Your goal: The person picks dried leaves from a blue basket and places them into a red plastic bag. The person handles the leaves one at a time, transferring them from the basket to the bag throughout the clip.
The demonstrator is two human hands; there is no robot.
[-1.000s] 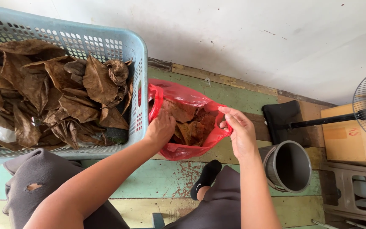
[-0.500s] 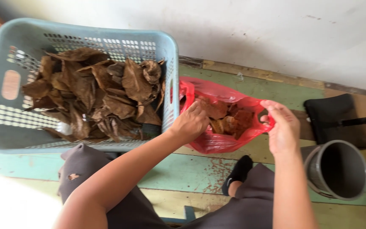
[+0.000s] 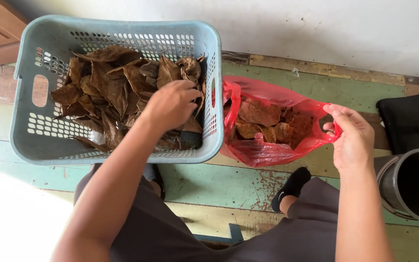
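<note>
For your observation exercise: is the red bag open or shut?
Open. The right hand pulls the red bag's rim wide, and brown leaves show inside its mouth.

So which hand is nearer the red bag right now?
Right. The right hand grips the red bag at its handle edge, while the left hand is apart from it, over the dried leaves in the blue basket.

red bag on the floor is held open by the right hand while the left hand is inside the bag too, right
Not quite. The head view shows the right hand holding the red bag open by its edge, but the left hand is not in the bag: it is over the dry brown leaves in the pale blue basket beside it.
</note>
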